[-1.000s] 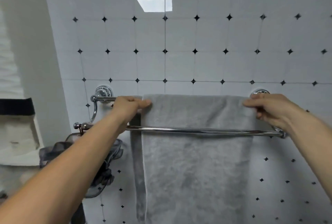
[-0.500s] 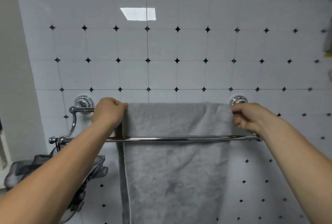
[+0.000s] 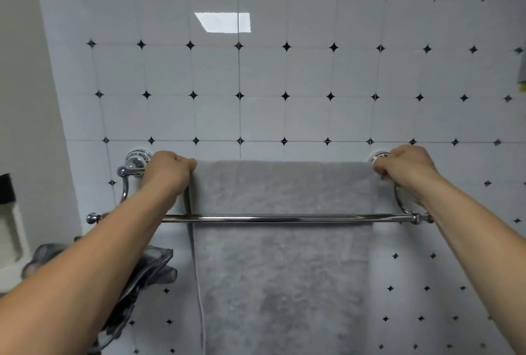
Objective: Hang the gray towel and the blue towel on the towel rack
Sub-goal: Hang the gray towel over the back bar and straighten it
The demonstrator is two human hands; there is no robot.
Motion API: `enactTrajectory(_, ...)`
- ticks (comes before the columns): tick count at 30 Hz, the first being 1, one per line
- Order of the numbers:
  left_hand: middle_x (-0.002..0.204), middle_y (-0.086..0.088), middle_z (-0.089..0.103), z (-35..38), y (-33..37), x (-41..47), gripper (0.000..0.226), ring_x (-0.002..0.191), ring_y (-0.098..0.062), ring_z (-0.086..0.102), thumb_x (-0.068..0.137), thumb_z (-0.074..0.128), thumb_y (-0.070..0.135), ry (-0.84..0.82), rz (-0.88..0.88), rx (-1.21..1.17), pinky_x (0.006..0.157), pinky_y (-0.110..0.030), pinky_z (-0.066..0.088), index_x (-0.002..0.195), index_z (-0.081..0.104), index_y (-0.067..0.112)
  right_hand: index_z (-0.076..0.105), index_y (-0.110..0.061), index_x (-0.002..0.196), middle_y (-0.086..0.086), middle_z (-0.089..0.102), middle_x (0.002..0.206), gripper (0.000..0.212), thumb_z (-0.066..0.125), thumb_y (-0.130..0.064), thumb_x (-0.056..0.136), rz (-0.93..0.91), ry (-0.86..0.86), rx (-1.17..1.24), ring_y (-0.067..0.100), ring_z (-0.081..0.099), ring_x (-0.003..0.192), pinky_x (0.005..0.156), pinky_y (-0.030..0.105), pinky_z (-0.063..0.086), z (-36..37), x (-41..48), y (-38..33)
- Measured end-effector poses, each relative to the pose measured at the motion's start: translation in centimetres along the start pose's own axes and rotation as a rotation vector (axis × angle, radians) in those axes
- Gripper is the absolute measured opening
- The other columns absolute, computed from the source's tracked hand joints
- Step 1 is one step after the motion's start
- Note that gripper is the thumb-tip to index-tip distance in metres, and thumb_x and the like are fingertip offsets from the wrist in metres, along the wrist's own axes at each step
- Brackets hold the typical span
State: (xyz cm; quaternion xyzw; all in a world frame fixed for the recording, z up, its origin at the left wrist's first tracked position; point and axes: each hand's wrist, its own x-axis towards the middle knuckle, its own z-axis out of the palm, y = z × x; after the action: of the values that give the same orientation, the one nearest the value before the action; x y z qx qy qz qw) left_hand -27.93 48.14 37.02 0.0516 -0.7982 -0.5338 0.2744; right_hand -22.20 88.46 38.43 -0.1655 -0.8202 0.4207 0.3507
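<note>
The gray towel (image 3: 281, 263) hangs over the rear bar of a chrome double towel rack (image 3: 284, 218) fixed to the tiled wall, and drops behind the bare front bar. My left hand (image 3: 168, 172) is closed on the towel's top left corner at the rear bar. My right hand (image 3: 404, 168) is closed on the top right corner, beside the right wall mount. The towel's top edge lies flat and straight between both hands. No blue towel is in view.
A dark sheer fabric piece (image 3: 148, 275) hangs below the rack's left end, partly behind my left forearm. A white fixture with a dark top (image 3: 8, 221) sits on the left wall. White tiles with black diamonds cover the wall.
Both hands have slid outward along the rear bar, spreading the towel's top edge wider. The camera view has shifted, with the rack now more centred.
</note>
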Motion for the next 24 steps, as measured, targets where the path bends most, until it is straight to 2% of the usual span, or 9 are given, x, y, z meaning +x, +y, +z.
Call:
enactTrajectory(3,0.058,-0.010,0.050,-0.2,0.5,0.1,0.038,0.057,-0.025,0.046,0.086,0.065,0.022,0.060,0.052,0.043,0.063,-0.032,0.039,0.054,0.046,0.015,0.049,-0.013,0.059,-0.002,0.054,0.060,0.020,0.069,-0.017,0.060,-0.142,0.075,-0.107,0.023,0.048,0.064,0.049,0.026,0.031,0.1,-0.1,-0.2)
enactTrajectory(6,0.062,-0.014,0.054,-0.6,0.6,0.0,0.034,0.063,-0.028,0.049,0.088,0.061,0.023,0.093,0.091,0.116,0.061,-0.034,0.038,0.058,0.052,0.010,0.064,-0.007,0.062,0.004,0.065,0.065,0.010,0.063,-0.015,0.068,-0.198,0.098,-0.141,0.033,0.057,0.071,0.056,0.029,0.035,0.1,-0.3,-0.7)
enactTrajectory(9,0.071,-0.028,0.060,-0.3,-0.2,-0.7,0.035,0.071,-0.039,0.058,0.090,0.060,0.021,0.097,0.116,0.187,0.064,-0.039,0.043,0.061,0.055,0.002,0.070,-0.005,0.065,0.007,0.071,0.057,0.014,0.060,-0.011,0.074,0.009,-0.089,-0.057,0.029,0.065,0.068,0.057,0.029,0.039,0.7,-1.1,-0.1)
enactTrajectory(11,0.087,-0.036,0.065,-0.1,-0.4,-1.0,0.037,0.087,-0.048,0.063,0.090,0.060,0.021,0.121,0.110,0.179,0.073,-0.045,0.049,0.059,0.053,0.002,0.067,-0.012,0.071,-0.002,0.069,0.051,0.007,0.066,-0.012,0.079,0.193,-0.247,0.175,0.018,0.064,0.058,0.052,0.025,0.035,1.3,-1.8,0.4)
enactTrajectory(13,0.090,-0.034,0.067,-0.2,-0.5,-1.0,0.039,0.092,-0.048,0.064,0.090,0.061,0.022,0.134,0.090,0.166,0.078,-0.046,0.051,0.055,0.050,0.008,0.064,-0.016,0.073,-0.005,0.069,0.051,0.008,0.069,-0.014,0.079,0.263,-0.308,0.381,0.008,0.064,0.048,0.042,0.017,0.034,1.7,-2.0,0.7)
enactTrajectory(17,0.083,-0.021,0.071,-0.8,-1.1,-1.1,0.032,0.085,-0.038,0.066,0.089,0.062,0.030,0.121,0.035,0.190,0.079,-0.042,0.054,0.069,0.066,0.006,0.059,-0.015,0.075,0.000,0.063,0.052,0.017,0.073,-0.006,0.073,0.302,-0.321,0.547,0.007,0.055,0.040,0.035,0.016,0.029,2.2,-2.0,0.8)
enactTrajectory(20,0.061,-0.012,0.053,-0.6,-1.5,-1.4,0.039,0.061,-0.026,0.049,0.088,0.063,0.023,0.089,0.002,0.056,0.063,-0.033,0.040,0.055,0.048,0.011,0.049,-0.017,0.073,0.001,0.052,0.051,0.035,0.076,0.003,0.069,0.284,-0.313,0.546,0.011,0.043,0.043,0.031,0.016,0.026,2.8,-1.9,0.5)
enactTrajectory(22,0.057,-0.007,0.040,-0.3,-1.4,-1.5,0.043,0.061,-0.022,0.038,0.085,0.065,0.017,0.070,-0.015,-0.042,0.062,-0.032,0.034,0.053,0.037,0.016,0.045,-0.017,0.070,0.001,0.046,0.052,0.038,0.076,0.005,0.070,0.257,-0.350,0.543,0.010,0.037,0.042,0.029,0.015,0.025,3.4,-2.0,0.2)
enactTrajectory(24,0.055,-0.005,0.038,-0.2,-1.2,-1.5,0.044,0.063,-0.022,0.038,0.084,0.066,0.016,0.057,-0.004,-0.059,0.063,-0.033,0.034,0.052,0.036,0.017,0.046,-0.015,0.067,0.002,0.043,0.052,0.036,0.075,0.007,0.070,0.232,-0.354,0.556,0.007,0.036,0.037,0.029,0.014,0.025,3.4,-1.9,-0.1)
